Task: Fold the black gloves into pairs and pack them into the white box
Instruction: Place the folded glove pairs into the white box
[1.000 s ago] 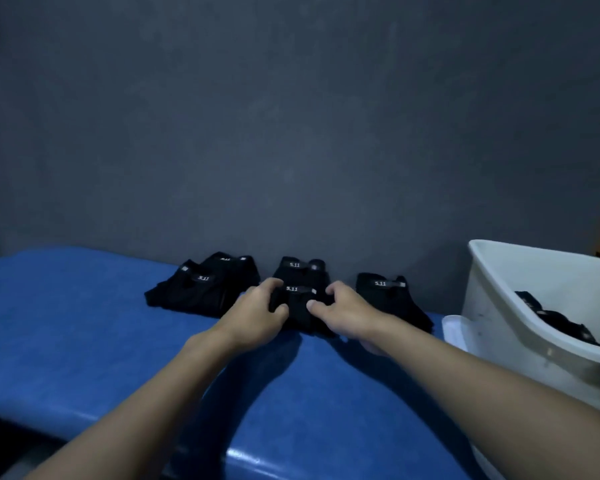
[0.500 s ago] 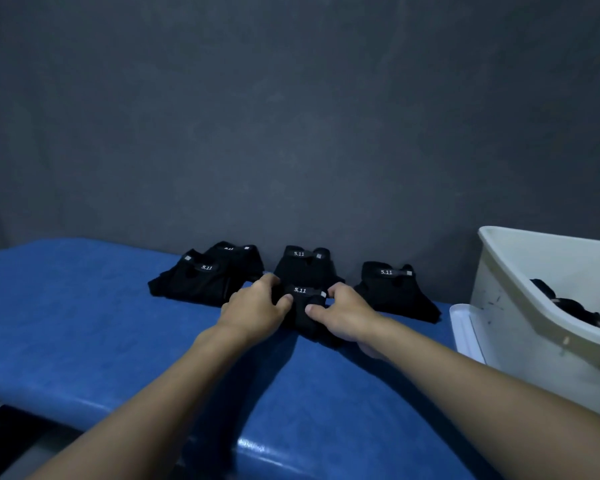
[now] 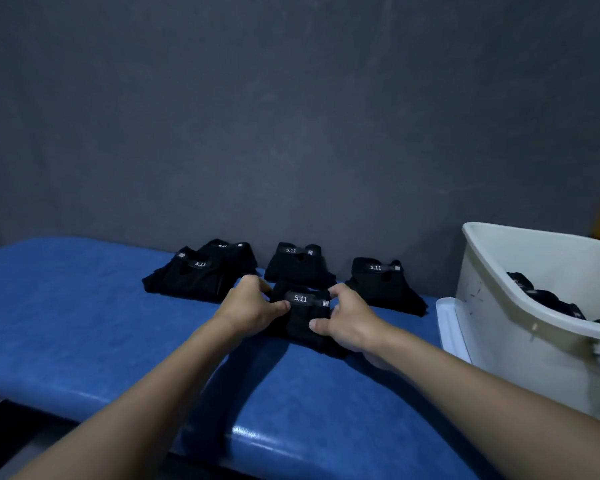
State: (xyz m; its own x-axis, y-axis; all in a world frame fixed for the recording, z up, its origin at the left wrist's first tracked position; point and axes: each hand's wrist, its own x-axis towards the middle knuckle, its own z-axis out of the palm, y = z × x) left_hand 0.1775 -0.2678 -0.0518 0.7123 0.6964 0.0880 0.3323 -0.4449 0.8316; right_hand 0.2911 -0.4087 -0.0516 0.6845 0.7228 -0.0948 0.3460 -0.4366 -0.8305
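A folded pair of black gloves (image 3: 300,315) lies on the blue padded bench (image 3: 66,306), near its middle, with a wrist tab reading "5.11" facing up. The left hand (image 3: 248,306) presses against its left side, thumb on the fabric and fingers curled over the far edge. The right hand (image 3: 352,318) closes on its right side, thumb on the near part and fingers wrapped over the top. Both hands are partly closed on this one bundle.

Farther back, against the grey wall (image 3: 291,116), three more folded bundles sit in a row: a wider left bundle (image 3: 194,275) that appears to be two pairs overlapping, a middle bundle (image 3: 297,265) just behind the held pair, and a right bundle (image 3: 383,285) close beside the right hand. All bear the same tab.

The white box (image 3: 499,306) stands at the right, tilted, with dark gloves (image 3: 548,296) inside. A white lid (image 3: 451,327) lies just beside the box's left wall. Nothing lies between the held pair and the box.
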